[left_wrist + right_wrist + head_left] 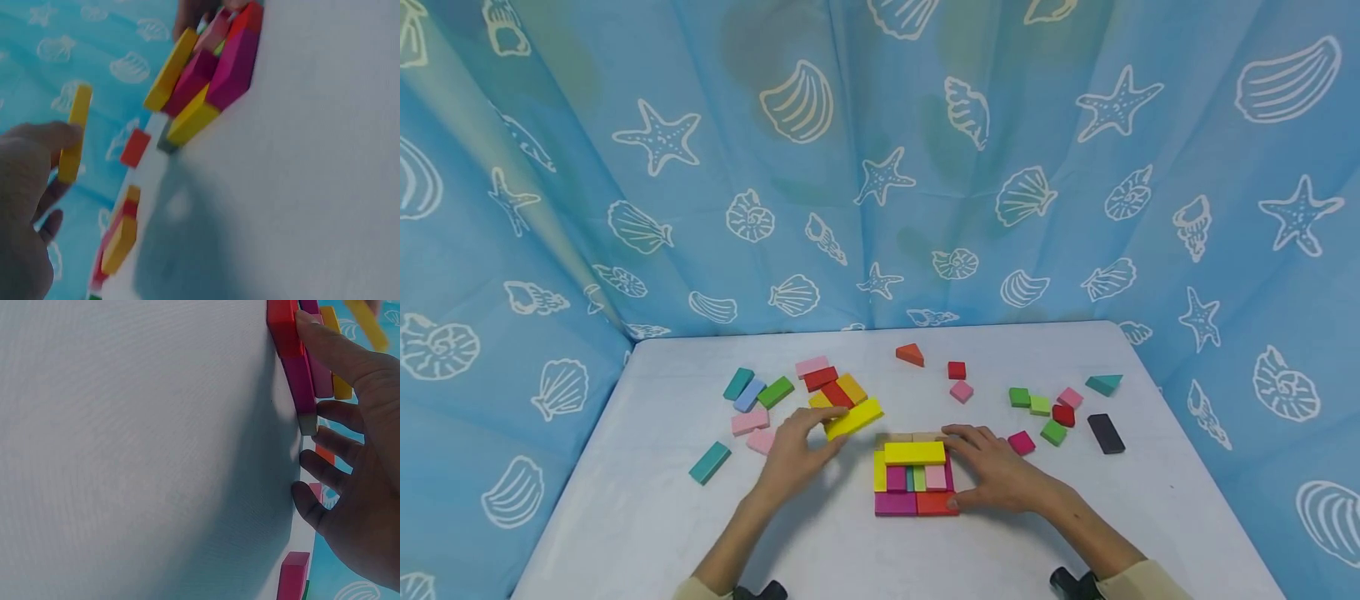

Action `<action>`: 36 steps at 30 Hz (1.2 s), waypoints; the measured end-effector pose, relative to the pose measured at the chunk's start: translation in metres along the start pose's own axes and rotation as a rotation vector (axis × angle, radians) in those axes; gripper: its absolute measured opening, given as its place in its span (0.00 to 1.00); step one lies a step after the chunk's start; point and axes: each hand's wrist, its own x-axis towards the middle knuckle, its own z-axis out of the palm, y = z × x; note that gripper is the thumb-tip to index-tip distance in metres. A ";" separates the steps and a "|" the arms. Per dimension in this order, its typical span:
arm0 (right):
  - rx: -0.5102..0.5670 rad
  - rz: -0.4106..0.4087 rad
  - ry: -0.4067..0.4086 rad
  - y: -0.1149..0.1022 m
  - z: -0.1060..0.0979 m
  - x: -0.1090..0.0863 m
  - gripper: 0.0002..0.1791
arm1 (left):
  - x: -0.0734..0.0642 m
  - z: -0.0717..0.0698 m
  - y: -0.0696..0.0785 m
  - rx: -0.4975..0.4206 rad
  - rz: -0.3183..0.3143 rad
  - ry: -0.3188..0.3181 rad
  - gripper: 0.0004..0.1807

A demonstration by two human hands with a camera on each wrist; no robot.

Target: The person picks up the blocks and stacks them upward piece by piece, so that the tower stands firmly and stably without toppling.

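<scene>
Hanging over the desk (pixel 625 517), a yellow block (pixel 854 419) is pinched between the thumb and fingers of the left hand (pixel 795 454), so that one's definitely clamped on something. It's held tilted, just left of a small block stack (pixel 896 504), and in the left wrist view it's seen lifted well off the surface.

The stack itself is kinda neat: a magenta block and a red block (pixel 935 503) are lined up along the near edge, shorter colored pieces (pixel 896 478) are set behind them, and another yellow block (pixel 914 453) is laid flat across the top. Some tan pieces (pixel 893 437) can be spotted at the back.

The right hand (pixel 1006 477) is placed along the stack's right side, fingers loosely bent and spaced apart, with the thumb tip set by the red block's right end. How hard anything's being pressed can't be told, tbh.

Loose blocks (pixel 776 392) are scattered on the left, more (pixel 1054 432) on the right, near a black rectangular thing (pixel 1107 433). Everything's backed by a blue seashell curtain (pixel 880 225).
</scene>
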 end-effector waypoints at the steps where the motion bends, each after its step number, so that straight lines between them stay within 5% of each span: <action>1: 0.002 -0.001 0.001 0.000 0.000 0.000 0.52 | 0.000 0.004 0.006 -0.010 0.050 -0.041 0.25; 7: -0.008 -0.024 0.007 0.001 0.000 0.000 0.52 | -0.003 0.026 0.034 0.015 0.294 -0.287 0.24; 13: -0.016 -0.025 0.014 0.003 0.001 0.001 0.52 | -0.005 0.043 0.044 0.138 0.472 -0.353 0.24; 24: -0.012 -0.024 0.011 0.003 0.001 0.000 0.52 | -0.010 0.054 0.036 0.254 0.538 -0.293 0.23; 36: -0.002 -0.042 0.007 0.002 -0.001 -0.002 0.51 | -0.010 0.057 0.034 0.260 0.491 -0.287 0.19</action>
